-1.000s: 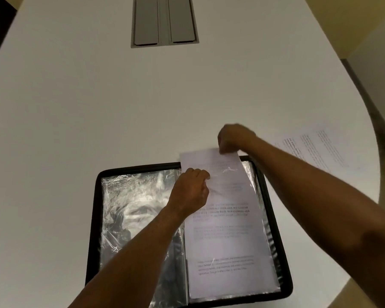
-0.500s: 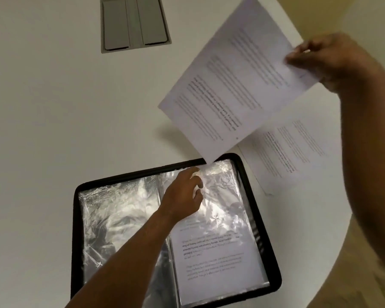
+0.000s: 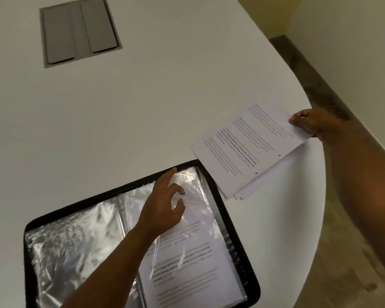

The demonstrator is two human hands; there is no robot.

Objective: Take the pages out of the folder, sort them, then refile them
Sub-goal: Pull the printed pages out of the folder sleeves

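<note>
An open black folder [image 3: 29,258] with clear plastic sleeves lies on the white table near me. Its right sleeve holds a printed page [image 3: 187,263]. My left hand [image 3: 165,207] hovers over the top of that sleeve, fingers spread and loosely bent, holding nothing. My right hand [image 3: 313,124] pinches the far corner of a printed page [image 3: 247,145] and lays it on a small pile of pages [image 3: 253,185] to the right of the folder.
A grey hatch with two flaps [image 3: 80,32] is set into the white table [image 3: 142,96] at the back. The table's curved edge runs down the right side, with the floor [image 3: 353,263] beyond it.
My right hand pulled the page out of the right sleeve, lifted it and has brought it down onto the pile at the right. My left hand let go of the sleeve and opened.
</note>
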